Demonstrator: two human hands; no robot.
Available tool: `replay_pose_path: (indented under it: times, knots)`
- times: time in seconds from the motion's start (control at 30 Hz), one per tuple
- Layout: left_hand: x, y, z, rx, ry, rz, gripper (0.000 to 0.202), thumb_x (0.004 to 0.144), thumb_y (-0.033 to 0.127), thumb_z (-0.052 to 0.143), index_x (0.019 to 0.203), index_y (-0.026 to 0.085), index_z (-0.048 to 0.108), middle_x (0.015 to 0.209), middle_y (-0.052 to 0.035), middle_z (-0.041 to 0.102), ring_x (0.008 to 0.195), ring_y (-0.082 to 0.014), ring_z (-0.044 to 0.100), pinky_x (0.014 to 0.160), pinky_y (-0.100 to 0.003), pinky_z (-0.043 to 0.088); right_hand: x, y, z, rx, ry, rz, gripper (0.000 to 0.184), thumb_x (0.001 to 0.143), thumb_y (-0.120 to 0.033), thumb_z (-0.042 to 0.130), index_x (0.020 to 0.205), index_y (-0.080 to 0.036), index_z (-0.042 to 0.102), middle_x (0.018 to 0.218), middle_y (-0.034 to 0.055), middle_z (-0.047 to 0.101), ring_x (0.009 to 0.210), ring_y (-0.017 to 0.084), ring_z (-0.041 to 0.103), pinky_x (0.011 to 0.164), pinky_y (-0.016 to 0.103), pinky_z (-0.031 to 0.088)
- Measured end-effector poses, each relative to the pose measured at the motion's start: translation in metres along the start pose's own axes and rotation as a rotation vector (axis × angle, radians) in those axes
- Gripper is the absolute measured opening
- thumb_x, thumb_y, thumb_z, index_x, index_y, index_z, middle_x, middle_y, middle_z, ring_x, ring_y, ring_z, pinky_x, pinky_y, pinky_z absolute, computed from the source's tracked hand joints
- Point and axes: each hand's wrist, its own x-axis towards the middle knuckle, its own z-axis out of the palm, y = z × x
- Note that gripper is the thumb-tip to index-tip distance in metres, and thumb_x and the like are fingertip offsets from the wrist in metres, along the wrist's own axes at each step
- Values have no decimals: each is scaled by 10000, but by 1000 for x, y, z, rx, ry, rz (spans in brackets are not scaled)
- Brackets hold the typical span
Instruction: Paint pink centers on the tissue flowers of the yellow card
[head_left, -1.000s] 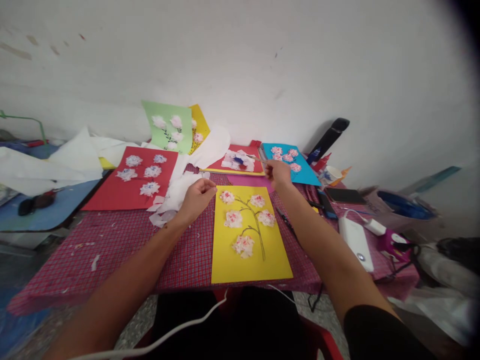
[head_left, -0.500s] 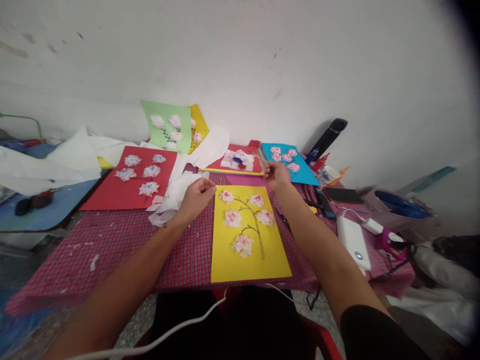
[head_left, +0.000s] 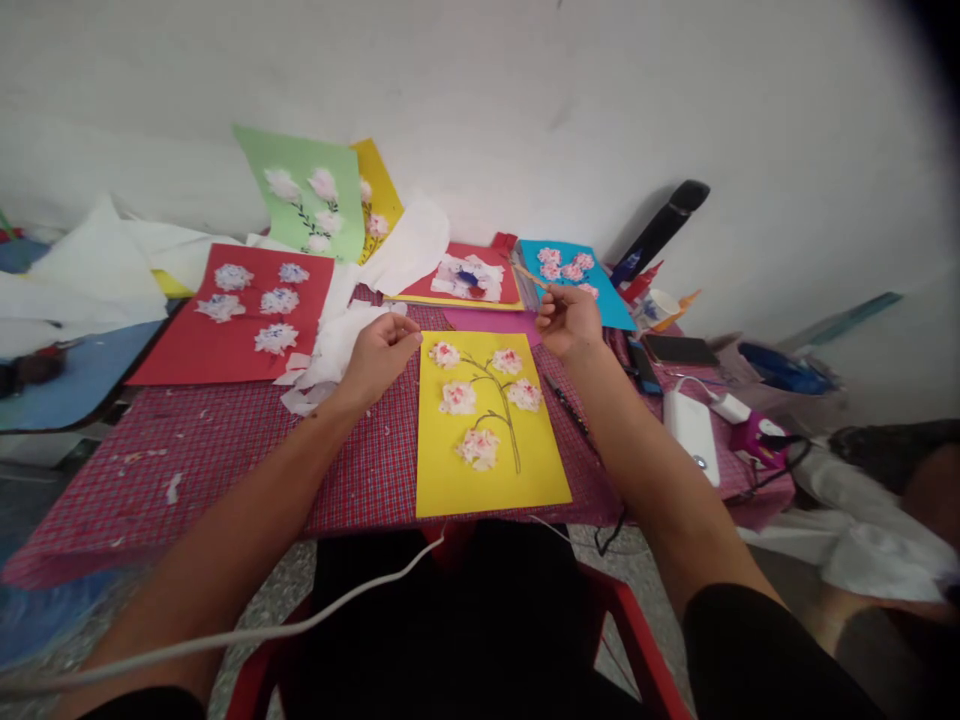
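Yellow card [head_left: 450,480] higher in view than before

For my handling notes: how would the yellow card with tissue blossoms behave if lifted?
The yellow card looks thin, so probably light, bending if lifted by one edge. Its crumpled tissue blossoms seem fragile and may crush under pressure.

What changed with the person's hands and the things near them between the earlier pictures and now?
The left hand loosened its pinch. The right hand turned, keeping the thin wooden stick, which now points up and left. Everything sits higher in view, as the head moved. The yellow paper sheet with tissue flowers stayed in place.
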Motion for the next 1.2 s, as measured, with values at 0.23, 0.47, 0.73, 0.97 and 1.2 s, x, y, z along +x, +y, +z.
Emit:
replay_pose_path:
  times: [0.23, 0.47, 0.73, 0.97, 1.2]
  knots:
    - [1, -3, -1, 0, 12, 21, 94, 828, 199, 716, 891, 223, 651, 626, 45, 532, 459, -84, 420, 425, -244, 275, -99, -4, -36, -76, -141, -28, 177, 747, -210, 786, 809, -210, 621, 618, -65, 548, 462, 62, 439, 400, 171, 354]
    - [4, -5, 1, 10, 28, 25, 100, 821, 178, 704, 876, 225, 636, 607, 49, 520, 460, -91, 412, 430, -249, 268, -186, 20, -89, -522, -123, -167, 83, 790, -260, 790, 849, -209, 763, 616, -20, 633, 491, 99, 517, 450, 219, 393]
    - [1, -2, 3, 7, 19, 4, 105, 812, 198, 714, 869, 223, 630, 619, 38, 534, 474, -93, 414, 438, -254, 273, -226, 34, -100, -1040, -253, -488, 86, 912, -264, 698, 923, -230, 776, 755, 6, 749, 629, 162, 681, 560, 266, 516]
    - [1, -3, 3, 0, 24, 1, 112, 807, 197, 722, 866, 222, 630, 632, 33, 533, 476, -90, 396, 435, -259, 257, -231, 33, -82, -1147, -322, -743, 104, 935, -181, 657, 935, -239, 744, 797, 3, 770, 665, 160, 719, 621, 271, 548]
    - [1, -4, 2, 11, 23, 6, 102, 816, 200, 721, 868, 223, 637, 663, 19, 545, 505, -97, 410, 451, -263, 276, -228, 41, -76, -1183, -376, -831, 122, 945, -145, 634, 964, -233, 717, 802, 16, 766, 659, 157, 722, 609, 268, 546]
